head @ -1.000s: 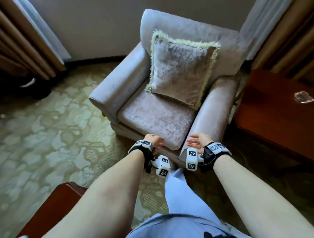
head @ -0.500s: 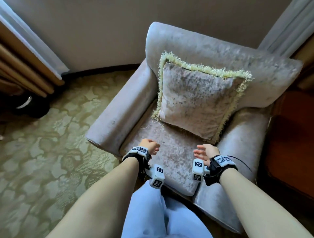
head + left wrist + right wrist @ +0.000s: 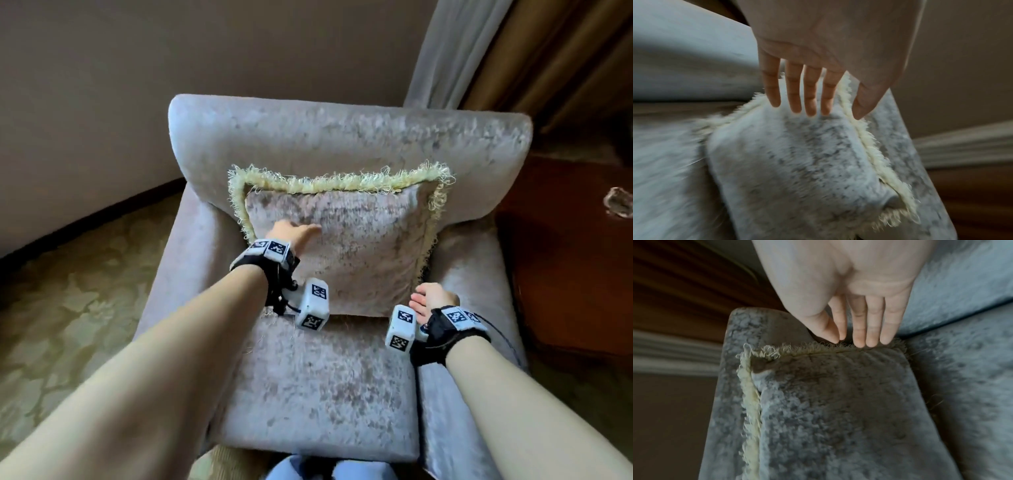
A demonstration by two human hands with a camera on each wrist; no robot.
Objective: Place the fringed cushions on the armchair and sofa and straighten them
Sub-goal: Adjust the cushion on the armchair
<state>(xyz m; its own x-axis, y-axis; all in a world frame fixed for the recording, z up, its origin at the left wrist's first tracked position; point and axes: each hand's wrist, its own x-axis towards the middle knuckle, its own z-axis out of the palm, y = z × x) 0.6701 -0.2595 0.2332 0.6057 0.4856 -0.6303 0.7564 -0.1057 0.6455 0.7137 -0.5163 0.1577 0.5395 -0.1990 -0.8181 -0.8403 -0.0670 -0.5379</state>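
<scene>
A grey velvet cushion (image 3: 356, 246) with a pale yellow fringe stands upright on the seat of a grey velvet armchair (image 3: 342, 137) and leans on its backrest. My left hand (image 3: 291, 234) reaches the cushion's left side, its straight fingers (image 3: 809, 104) touching the fabric near the fringed edge. My right hand (image 3: 430, 298) is at the cushion's lower right corner, beside the armrest. In the right wrist view its straight fingertips (image 3: 871, 340) touch the fringe along the cushion's (image 3: 838, 394) edge. Neither hand grips anything.
A dark wooden side table (image 3: 565, 274) stands just right of the armchair, with a small glass object (image 3: 618, 202) on it. Curtains (image 3: 445, 51) hang behind the chair's right corner. Patterned carpet (image 3: 85, 291) lies to the left, and my knees (image 3: 325, 469) meet the seat front.
I have come closer and now face the armchair squarely. Both hands went forward from the seat's front edge to the cushion, the left to its left side, the right to its lower right corner.
</scene>
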